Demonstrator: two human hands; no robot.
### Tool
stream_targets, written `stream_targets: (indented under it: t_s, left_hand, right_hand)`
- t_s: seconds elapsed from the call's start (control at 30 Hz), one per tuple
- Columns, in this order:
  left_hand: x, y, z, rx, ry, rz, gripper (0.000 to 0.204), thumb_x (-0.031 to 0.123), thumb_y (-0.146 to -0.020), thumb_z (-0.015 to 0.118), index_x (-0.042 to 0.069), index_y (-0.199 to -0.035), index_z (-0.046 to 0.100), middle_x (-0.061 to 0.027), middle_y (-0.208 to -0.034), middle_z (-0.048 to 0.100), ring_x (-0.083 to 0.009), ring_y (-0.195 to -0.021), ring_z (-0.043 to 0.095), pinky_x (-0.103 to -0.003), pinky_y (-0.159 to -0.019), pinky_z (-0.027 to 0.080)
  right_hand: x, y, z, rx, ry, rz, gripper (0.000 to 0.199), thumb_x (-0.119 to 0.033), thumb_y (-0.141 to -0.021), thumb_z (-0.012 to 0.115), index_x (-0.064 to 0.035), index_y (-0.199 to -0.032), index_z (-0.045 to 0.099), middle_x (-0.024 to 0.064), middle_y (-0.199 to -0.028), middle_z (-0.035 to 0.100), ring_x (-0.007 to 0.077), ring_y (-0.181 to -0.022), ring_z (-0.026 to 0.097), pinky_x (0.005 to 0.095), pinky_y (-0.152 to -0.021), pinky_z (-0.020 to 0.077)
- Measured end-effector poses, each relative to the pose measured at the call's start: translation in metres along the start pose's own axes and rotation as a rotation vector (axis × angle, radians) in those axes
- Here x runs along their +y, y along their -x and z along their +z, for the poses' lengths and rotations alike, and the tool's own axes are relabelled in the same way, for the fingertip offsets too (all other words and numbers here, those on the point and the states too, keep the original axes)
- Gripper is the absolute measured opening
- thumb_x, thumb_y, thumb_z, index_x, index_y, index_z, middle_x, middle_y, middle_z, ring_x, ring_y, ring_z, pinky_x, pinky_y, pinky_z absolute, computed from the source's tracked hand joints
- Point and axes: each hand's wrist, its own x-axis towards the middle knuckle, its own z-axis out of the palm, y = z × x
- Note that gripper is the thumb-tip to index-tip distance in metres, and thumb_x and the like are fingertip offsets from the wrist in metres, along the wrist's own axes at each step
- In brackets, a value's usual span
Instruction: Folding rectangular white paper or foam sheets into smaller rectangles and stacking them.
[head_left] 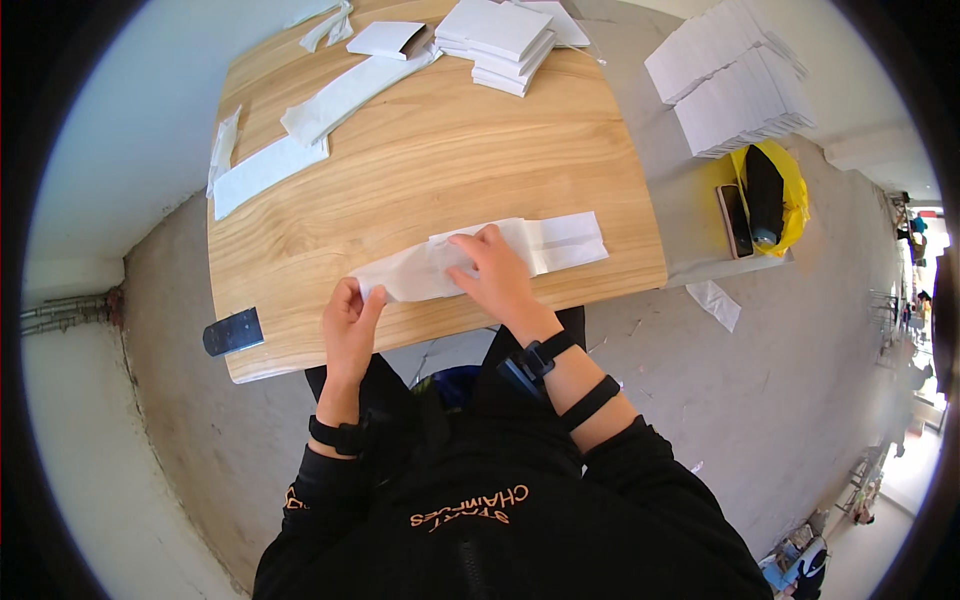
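Observation:
A long, translucent white paper strip (405,272) lies along the near edge of the wooden table. Beneath its right part, a white folded strip (575,238) sticks out to the right. With thumb and fingertips, my left hand (350,322) pinches the translucent strip's left end. My right hand (497,278) rests on the strip's middle, thumb and index finger apart, the other fingers partly hidden behind the hand.
White strips (268,176) lie on the table's left side. At the back are stacked flat white boxes (505,40) and an open one (385,39). A phone (233,332) overhangs the left edge. Rightward stand white stacks (740,100) and a yellow bag (795,195).

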Motion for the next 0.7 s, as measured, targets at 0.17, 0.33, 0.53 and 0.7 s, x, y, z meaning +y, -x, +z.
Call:
stream_targets:
  t_s: [0.17,0.33,0.53,0.7]
  left_hand:
    - [0.027,-0.005,0.037,-0.136,-0.26,0.311,0.012,0.004,-0.085,0.065,-0.001,-0.091,0.056,-0.0075,-0.095,0.058,-0.0149,-0.08,0.058,-0.026,-0.074,0.047]
    - [0.021,-0.003,0.075,-0.264,-0.33,0.424,0.016,0.004,-0.086,0.064,0.0,-0.099,0.055,-0.0113,-0.103,0.057,-0.0186,-0.086,0.058,-0.027,-0.079,0.047]
    - [0.015,0.004,0.091,-0.407,-0.4,0.378,0.02,0.008,-0.087,0.062,0.002,-0.105,0.056,-0.0159,-0.114,0.055,-0.0319,-0.106,0.055,-0.036,-0.092,0.044]
    - [0.008,0.013,0.061,-0.439,-0.557,0.403,0.032,0.008,-0.086,0.061,0.003,-0.117,0.053,-0.0183,-0.127,0.049,-0.0356,-0.117,0.05,-0.039,-0.098,0.041]
  right_hand:
    - [-0.004,0.002,-0.02,0.204,-0.522,0.279,0.027,-0.025,-0.085,0.067,-0.0089,-0.107,0.065,0.0097,-0.085,0.058,0.0207,-0.077,0.06,0.0316,-0.071,0.048]
    - [-0.006,0.006,-0.033,0.104,-0.857,0.508,0.041,-0.032,-0.088,0.066,-0.0039,-0.116,0.059,0.0096,-0.093,0.063,0.0188,-0.08,0.062,0.0305,-0.069,0.0484]
    - [0.005,0.015,-0.032,0.156,-0.418,0.369,0.042,-0.022,-0.084,0.067,-0.002,-0.119,0.053,0.0111,-0.087,0.066,0.0234,-0.075,0.065,0.0348,-0.066,0.05]
    - [0.015,0.011,-0.033,0.256,-0.137,0.314,0.033,-0.01,-0.081,0.064,-0.0034,-0.112,0.055,0.01,-0.078,0.067,0.0281,-0.07,0.065,0.0385,-0.063,0.0504]
